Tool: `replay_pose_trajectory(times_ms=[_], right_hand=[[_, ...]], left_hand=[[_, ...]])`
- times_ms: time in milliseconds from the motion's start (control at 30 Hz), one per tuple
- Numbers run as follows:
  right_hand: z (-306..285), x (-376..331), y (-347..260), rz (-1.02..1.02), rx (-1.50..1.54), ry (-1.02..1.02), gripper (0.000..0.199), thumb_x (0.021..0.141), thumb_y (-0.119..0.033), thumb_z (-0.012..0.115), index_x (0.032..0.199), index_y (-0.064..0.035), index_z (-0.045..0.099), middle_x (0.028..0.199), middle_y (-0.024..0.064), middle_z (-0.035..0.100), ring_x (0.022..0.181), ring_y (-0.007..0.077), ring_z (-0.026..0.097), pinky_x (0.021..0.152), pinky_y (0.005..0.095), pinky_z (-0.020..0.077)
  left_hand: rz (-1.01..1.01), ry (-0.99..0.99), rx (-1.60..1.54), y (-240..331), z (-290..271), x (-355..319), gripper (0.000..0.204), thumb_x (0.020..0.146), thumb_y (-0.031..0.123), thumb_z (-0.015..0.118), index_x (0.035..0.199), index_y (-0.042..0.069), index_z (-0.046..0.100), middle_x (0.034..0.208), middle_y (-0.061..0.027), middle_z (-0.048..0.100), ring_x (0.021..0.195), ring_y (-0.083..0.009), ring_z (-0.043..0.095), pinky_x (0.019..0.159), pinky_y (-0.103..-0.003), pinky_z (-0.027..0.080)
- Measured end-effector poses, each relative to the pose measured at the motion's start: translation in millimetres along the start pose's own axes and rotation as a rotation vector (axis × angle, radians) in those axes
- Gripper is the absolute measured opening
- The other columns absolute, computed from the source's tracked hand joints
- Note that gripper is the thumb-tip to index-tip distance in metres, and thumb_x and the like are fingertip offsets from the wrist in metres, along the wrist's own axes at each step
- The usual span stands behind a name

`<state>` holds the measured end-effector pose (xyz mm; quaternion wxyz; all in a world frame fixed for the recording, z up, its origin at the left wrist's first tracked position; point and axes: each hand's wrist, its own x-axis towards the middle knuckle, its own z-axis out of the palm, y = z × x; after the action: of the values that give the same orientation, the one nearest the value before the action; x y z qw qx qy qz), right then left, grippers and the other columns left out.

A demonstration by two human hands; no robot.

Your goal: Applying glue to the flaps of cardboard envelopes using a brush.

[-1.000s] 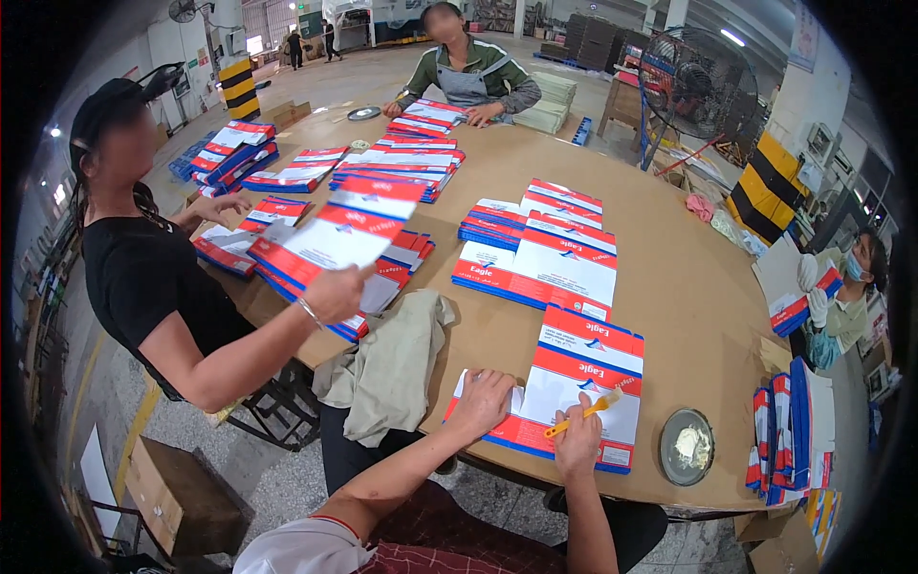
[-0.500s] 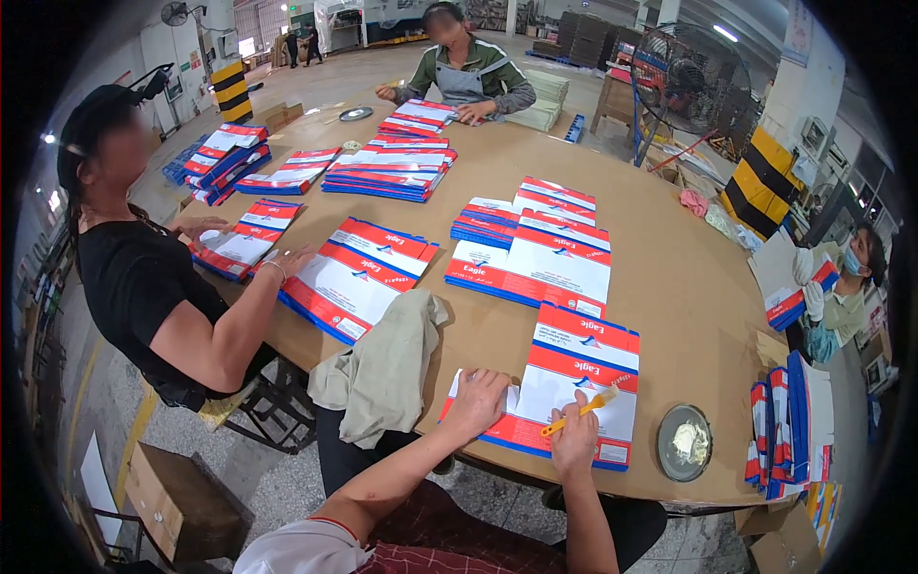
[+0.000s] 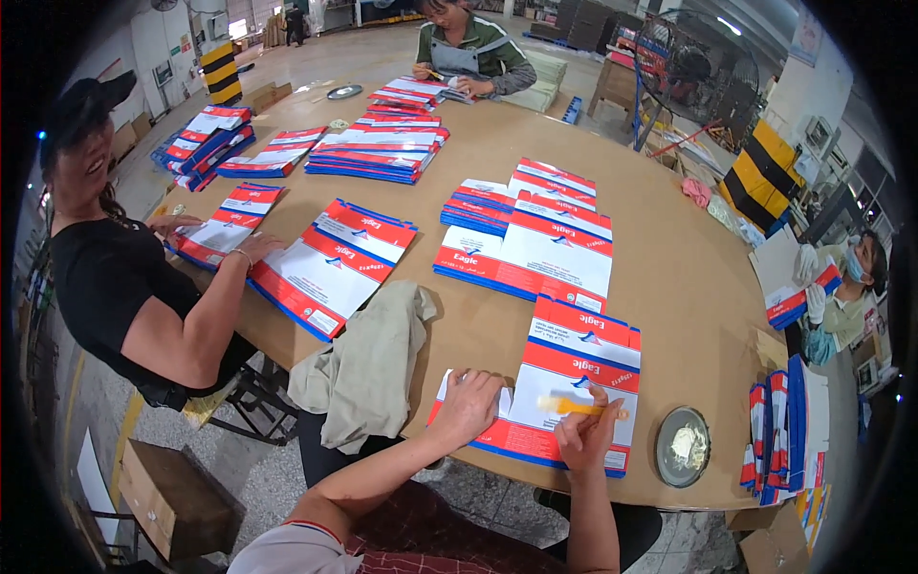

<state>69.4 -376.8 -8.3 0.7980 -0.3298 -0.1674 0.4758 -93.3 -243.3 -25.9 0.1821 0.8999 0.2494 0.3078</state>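
Observation:
A flat red, white and blue printed carton [image 3: 581, 356] lies at the table edge in front of me, with a smaller flap section at its left. My left hand [image 3: 469, 407] is on that section, its fingers drawn together at the white flap edge. Over the carton's lower part, my right hand [image 3: 585, 435] holds a yellow-handled brush [image 3: 579, 408] between thumb and fingers. The pale, slightly blurred bristles point left and the handle end right. Just right of the carton sits a round grey dish [image 3: 681, 469] holding creamy white paste [image 3: 688, 447].
More flat cartons [image 3: 555, 251] lie beyond mine, with stacks [image 3: 378, 153] farther left. A beige cloth [image 3: 368, 373] hangs over the table edge. Folded cartons [image 3: 786, 430] stand at the right edge. Co-workers sit left, far and right; a large fan [image 3: 698, 77] stands behind.
The brush has swung round in my right hand, its bristles going from upper right to left. My left hand stays at the flap. The far co-worker now leans over their cartons.

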Motion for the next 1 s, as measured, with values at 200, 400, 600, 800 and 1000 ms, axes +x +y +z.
replay_pose_trajectory(times_ms=[200,400,600,800,1000], right_hand=[[-15,8,8,0.106,0.259,0.168,0.052,0.092,-0.055,0.027,0.106,-0.0174,0.060,0.046,-0.0020,0.037,0.036,0.0056,0.023,0.038,0.0219,0.0279],[-16,15,6,0.170,0.300,0.226,0.040,0.096,-0.044,0.034,0.086,-0.0136,0.057,0.047,-0.0048,0.034,0.036,0.0047,0.023,0.038,0.0196,0.0268],[-18,15,8,0.192,0.290,0.205,0.033,0.098,-0.036,0.032,0.083,-0.0147,0.053,0.047,-0.0049,0.035,0.036,0.0040,0.025,0.039,0.0196,0.0311],[-14,15,9,0.192,0.255,0.205,0.032,0.097,-0.035,0.035,0.083,-0.0136,0.054,0.047,-0.0061,0.034,0.036,0.0013,0.030,0.038,0.0180,0.0320],[-15,15,10,0.190,0.242,0.248,0.030,0.097,-0.034,0.036,0.087,-0.0130,0.056,0.049,-0.0061,0.039,0.036,0.0016,0.032,0.040,0.0180,0.0338]], left_hand=[[-0.070,-0.099,-0.133,-3,-6,4,0.027,0.071,-0.001,0.055,0.097,0.006,0.054,0.091,-0.0095,0.054,0.096,-0.0252,0.051,0.090,-0.043,0.031],[-0.092,-0.150,-0.173,-6,-8,5,0.026,0.071,-0.002,0.054,0.096,0.007,0.054,0.089,-0.0084,0.053,0.094,-0.0256,0.050,0.090,-0.043,0.030],[-0.089,-0.153,-0.191,-8,-8,5,0.025,0.071,-0.002,0.055,0.094,0.007,0.054,0.088,-0.0074,0.053,0.092,-0.0247,0.050,0.091,-0.043,0.029],[-0.105,-0.163,-0.195,-5,-11,6,0.024,0.071,-0.002,0.056,0.094,0.007,0.054,0.089,-0.0072,0.054,0.093,-0.0241,0.050,0.092,-0.043,0.028],[-0.091,-0.157,-0.176,-6,-10,5,0.025,0.072,-0.002,0.056,0.095,0.006,0.054,0.089,-0.0071,0.054,0.093,-0.0240,0.050,0.092,-0.043,0.028]])
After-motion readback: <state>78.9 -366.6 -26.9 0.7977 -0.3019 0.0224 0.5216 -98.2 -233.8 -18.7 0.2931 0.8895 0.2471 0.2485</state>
